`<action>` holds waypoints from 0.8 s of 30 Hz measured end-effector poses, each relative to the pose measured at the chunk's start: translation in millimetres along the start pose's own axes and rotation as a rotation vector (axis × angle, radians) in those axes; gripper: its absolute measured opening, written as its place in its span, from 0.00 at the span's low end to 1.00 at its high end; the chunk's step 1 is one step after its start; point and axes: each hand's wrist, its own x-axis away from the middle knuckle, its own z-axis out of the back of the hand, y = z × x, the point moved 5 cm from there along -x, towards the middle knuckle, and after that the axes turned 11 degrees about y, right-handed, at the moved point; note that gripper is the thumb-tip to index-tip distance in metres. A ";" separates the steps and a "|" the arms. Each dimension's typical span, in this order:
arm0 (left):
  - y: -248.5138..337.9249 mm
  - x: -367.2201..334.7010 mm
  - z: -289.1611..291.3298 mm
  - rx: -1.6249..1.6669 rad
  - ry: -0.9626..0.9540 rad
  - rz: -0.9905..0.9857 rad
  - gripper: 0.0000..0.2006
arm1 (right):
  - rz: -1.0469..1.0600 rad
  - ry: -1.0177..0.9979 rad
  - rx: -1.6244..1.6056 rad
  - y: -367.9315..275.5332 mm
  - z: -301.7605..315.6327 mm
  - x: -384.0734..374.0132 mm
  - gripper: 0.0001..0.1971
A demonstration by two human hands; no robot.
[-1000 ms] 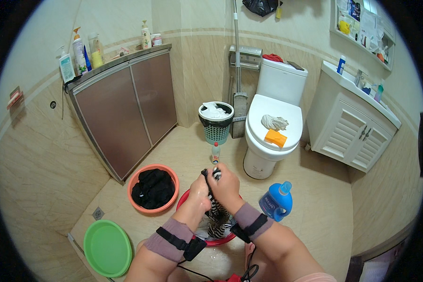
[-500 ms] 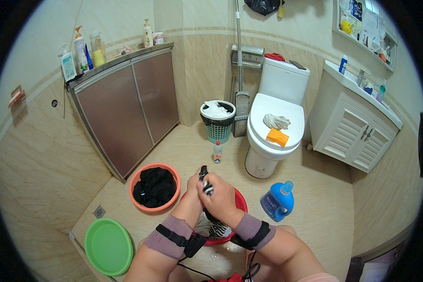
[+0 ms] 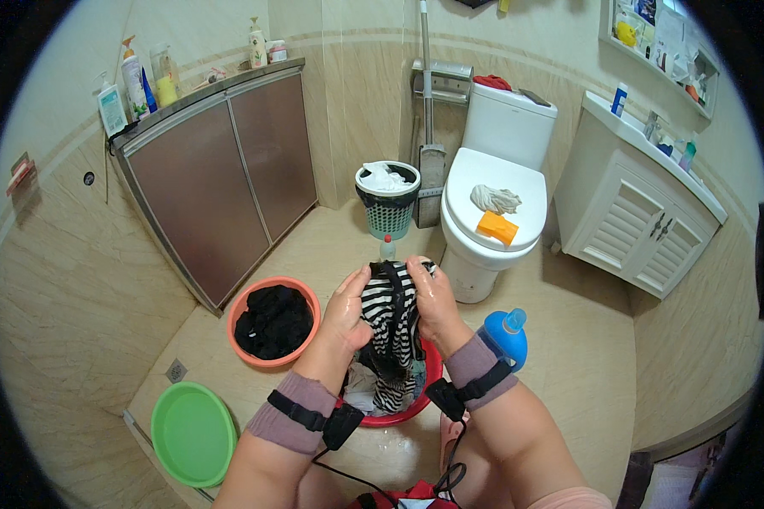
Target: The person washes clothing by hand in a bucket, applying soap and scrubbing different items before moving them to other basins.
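Observation:
A wet black-and-white striped garment [image 3: 390, 318] is stretched between my two hands, its lower end hanging into the red basin [image 3: 434, 373]. My left hand [image 3: 346, 312] grips its left edge, thumb turned up along the cloth. On the opposite edge, my right hand [image 3: 435, 299] is closed round the fabric. Under the garment, the basin holds other wet clothes [image 3: 361, 392], grey and dark. What the fingertips do behind the cloth is hidden.
An orange basin [image 3: 312, 299] of black clothes and a green basin [image 3: 193, 434] stand left. Right is a blue detergent bottle [image 3: 508, 338]. Ahead are a small bottle [image 3: 387, 248], a waste bin [image 3: 390, 216] and a toilet [image 3: 497, 182] with a cloth and orange packet on its lid.
The striped garment was bunched and twisted between my hands, held close together. Now my hands are apart and it is spread open. The view has shifted slightly.

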 end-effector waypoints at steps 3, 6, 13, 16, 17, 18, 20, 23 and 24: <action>-4.7 0.5 -4.6 0.046 0.066 0.009 0.14 | 0.115 0.035 0.016 0.2 2.1 0.5 0.11; -2.6 -2.7 15.2 0.064 0.322 -0.030 0.10 | 0.708 -0.015 0.669 -2.1 -28.7 42.4 0.12; -36.2 11.2 -4.0 -0.098 0.277 0.145 0.21 | 0.803 0.235 0.931 -5.7 -11.2 20.3 0.08; -27.9 7.7 5.0 -0.010 0.269 0.093 0.18 | 0.742 0.156 0.921 0.8 -26.6 37.9 0.08; -20.9 7.2 16.2 0.063 0.264 0.098 0.17 | 0.882 0.056 0.859 7.9 -39.4 51.7 0.08; -9.8 1.7 26.7 -0.024 0.017 0.123 0.17 | 0.908 -0.020 0.853 6.3 -48.3 65.2 0.08; -20.1 -6.4 30.6 0.038 0.084 0.099 0.17 | 0.972 -0.052 0.857 -0.4 -50.5 71.0 0.07; -28.5 8.8 4.8 -0.057 0.365 0.034 0.17 | 0.767 0.189 1.004 -1.2 -17.8 27.0 0.07; -31.8 7.6 4.7 -0.079 0.305 0.065 0.17 | 0.711 0.199 1.025 -2.0 -12.5 19.2 0.08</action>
